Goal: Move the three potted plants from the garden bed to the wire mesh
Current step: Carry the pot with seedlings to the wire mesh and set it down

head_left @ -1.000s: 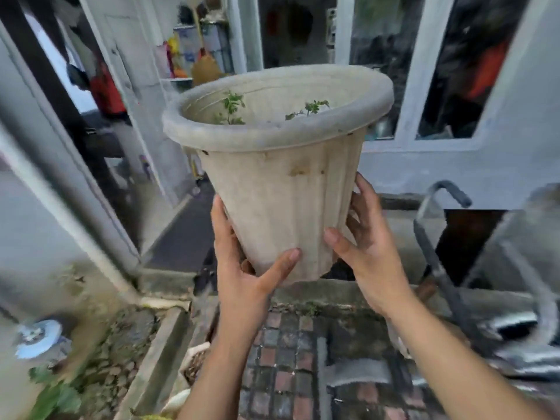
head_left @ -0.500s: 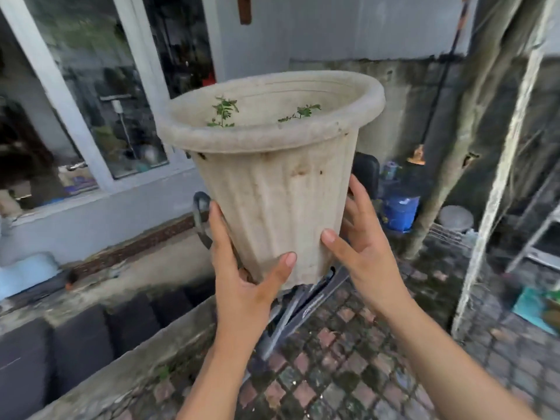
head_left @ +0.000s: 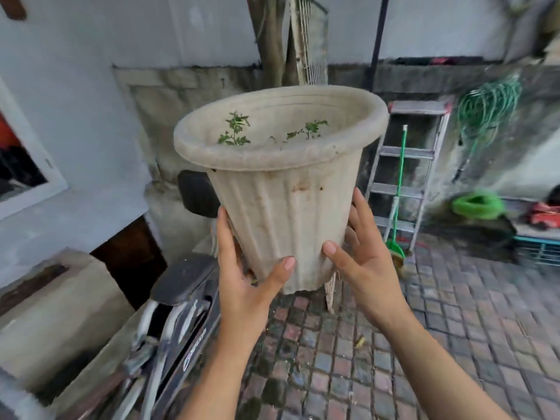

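A large off-white ribbed pot (head_left: 285, 207) with small green seedlings (head_left: 235, 131) inside is held up at chest height in the middle of the view. My left hand (head_left: 245, 277) grips its lower left side, thumb across the front. My right hand (head_left: 360, 262) presses against its lower right side, fingers spread up the wall. A white wire mesh panel (head_left: 312, 43) leans upright against the back wall behind the pot, next to a tree trunk (head_left: 272, 37). The garden bed is out of view.
A bicycle (head_left: 178, 322) leans at the lower left beside a concrete ledge (head_left: 54, 301). A metal stepladder (head_left: 406, 183), a green-handled broom (head_left: 398, 207) and a coiled green hose (head_left: 488, 101) stand at the right wall. Wet brick paving (head_left: 424, 344) covers the ground.
My view has swung to the right, from the doorway and window to the back wall with the ladder and hose. Both hands keep the same grip on the pot.
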The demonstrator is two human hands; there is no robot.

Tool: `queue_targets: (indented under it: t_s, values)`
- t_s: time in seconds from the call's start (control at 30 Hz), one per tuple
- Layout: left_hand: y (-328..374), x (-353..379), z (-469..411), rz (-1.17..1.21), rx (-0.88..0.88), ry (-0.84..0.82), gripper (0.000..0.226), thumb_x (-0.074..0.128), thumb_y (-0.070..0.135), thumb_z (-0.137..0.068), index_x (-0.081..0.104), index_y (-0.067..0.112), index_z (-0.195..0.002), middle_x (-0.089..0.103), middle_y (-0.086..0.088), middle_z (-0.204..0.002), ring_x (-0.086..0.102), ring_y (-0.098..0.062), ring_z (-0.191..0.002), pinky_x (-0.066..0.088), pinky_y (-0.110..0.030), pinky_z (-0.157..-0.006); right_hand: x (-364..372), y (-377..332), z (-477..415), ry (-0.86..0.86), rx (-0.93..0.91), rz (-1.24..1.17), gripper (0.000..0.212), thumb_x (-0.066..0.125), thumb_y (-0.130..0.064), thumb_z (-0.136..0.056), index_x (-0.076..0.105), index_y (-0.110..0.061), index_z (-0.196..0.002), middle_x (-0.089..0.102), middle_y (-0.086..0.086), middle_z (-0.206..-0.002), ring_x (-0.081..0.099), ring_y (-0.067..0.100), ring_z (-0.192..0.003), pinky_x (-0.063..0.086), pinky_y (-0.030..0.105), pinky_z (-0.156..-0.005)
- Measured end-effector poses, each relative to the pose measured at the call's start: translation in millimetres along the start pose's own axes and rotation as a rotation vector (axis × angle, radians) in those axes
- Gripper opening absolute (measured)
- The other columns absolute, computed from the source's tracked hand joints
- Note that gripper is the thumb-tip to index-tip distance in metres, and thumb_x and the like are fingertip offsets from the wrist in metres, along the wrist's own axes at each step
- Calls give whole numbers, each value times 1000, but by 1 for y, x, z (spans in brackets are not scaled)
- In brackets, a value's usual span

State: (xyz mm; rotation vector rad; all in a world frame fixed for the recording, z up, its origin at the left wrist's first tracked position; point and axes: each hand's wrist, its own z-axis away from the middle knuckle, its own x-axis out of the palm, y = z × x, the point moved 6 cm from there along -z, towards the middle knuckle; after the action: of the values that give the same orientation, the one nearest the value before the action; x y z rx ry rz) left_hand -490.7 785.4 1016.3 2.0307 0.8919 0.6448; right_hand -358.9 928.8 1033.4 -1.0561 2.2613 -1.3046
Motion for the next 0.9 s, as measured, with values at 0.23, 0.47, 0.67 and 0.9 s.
queue_targets:
  t_s: [0.23,0.47,0.67,0.9]
  values:
    - [-66,120,-52,98,-56,-189,112,90,37,-77,22,62,-162,39,8,-172,44,-18,-158,46,-61,-121,-114,30,-39,174,3,83,83,74,-27,-90,32,-49,-158,48,-14,-160,51,10,-144,51,20,-104]
    - [-151,227,-129,223,-76,-312,114,95,53,-73,25,59,-163,42,4,-172,43,-24,-159,40,-64,-125,-203,75,-107,314,-18,177,83,77,-36,-85,36,-54,-154,46,-11,-162,49,15,-147,53,32,-109]
    - [-218,323,-209,319,-100,-409,113,95,47,-70,28,65,-159,45,4,-170,51,-19,-153,53,-55,-118,-280,112,-189,423,-21,195,82,75,-32,-83,39,-44,-156,51,-6,-159,51,19,-145,51,43,-112]
    - [-279,430,-270,305,-104,-452,108,89,45,-68,28,77,-151,39,8,-171,49,-20,-153,52,-60,-116,-380,161,-265,487,-12,222,79,72,-17,-89,36,-38,-157,55,-6,-155,56,20,-141,46,49,-115]
